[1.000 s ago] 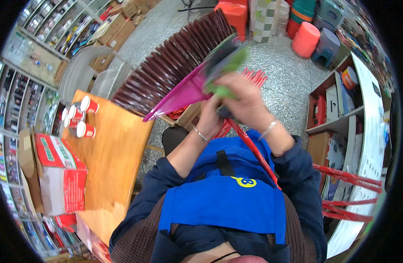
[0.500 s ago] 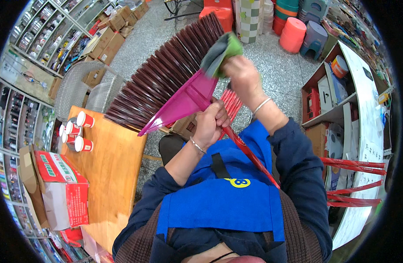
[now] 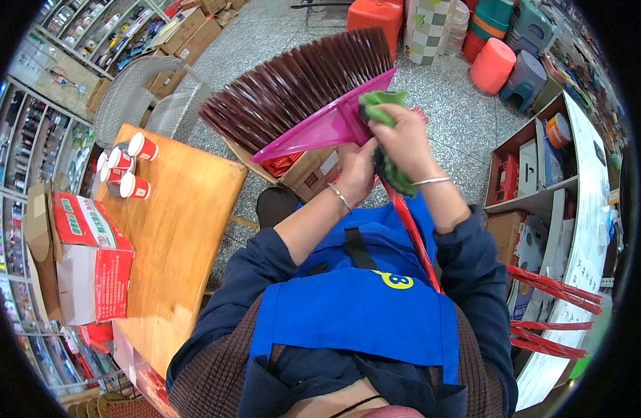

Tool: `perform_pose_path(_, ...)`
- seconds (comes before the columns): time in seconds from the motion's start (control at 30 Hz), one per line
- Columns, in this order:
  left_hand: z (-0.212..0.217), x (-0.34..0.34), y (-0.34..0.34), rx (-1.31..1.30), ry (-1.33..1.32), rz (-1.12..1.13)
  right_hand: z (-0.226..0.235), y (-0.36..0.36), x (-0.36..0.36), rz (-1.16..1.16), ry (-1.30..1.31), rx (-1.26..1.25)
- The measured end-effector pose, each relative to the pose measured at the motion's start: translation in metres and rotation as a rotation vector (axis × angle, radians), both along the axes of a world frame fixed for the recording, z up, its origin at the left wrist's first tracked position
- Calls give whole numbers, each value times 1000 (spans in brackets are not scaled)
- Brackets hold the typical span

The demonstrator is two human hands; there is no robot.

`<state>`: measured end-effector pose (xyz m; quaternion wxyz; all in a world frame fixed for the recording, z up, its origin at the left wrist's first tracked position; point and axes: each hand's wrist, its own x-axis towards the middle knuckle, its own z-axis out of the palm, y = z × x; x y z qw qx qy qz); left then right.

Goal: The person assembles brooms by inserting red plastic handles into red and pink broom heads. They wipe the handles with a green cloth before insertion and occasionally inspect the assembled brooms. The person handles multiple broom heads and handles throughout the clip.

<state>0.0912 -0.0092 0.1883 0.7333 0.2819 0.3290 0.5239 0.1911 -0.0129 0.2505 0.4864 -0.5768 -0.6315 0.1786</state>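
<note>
A broom (image 3: 313, 129) with a magenta plastic head and dark brown bristles is held up in front of me, bristles pointing away. Its red handle (image 3: 414, 233) slants down against my blue apron. My left hand (image 3: 356, 171) is closed around the neck, just below the head. My right hand (image 3: 404, 139) grips a green and dark grey cloth (image 3: 383, 104), pressed near the joint of the magenta head and the handle. Part of the cloth hangs below the right palm. The left fingers are partly hidden behind the neck.
To the left, a wooden table (image 3: 181, 209) bears several red-and-white paper cups (image 3: 134, 186) and an opened red carton (image 3: 94, 258). Beyond it stands a grey woven chair (image 3: 143, 97). A cardboard box (image 3: 313, 177) sits below the broom. At right, red wrapped handles (image 3: 553, 285) lie near a white-topped shelf (image 3: 578, 230).
My right hand has brought the cloth down from the bristle-side corner to the broom's neck. The broom head has tilted flatter and shifted right. My left hand still grips the neck.
</note>
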Motion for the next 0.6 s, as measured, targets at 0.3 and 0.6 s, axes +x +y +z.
perform_pose_path(0.3,-19,0,-2,231,169,-143,-1,-16,-58,-28,-448,355)
perform_pose_path(0.6,-23,4,-4,186,193,-212,16,-54,-124,744,61,320)
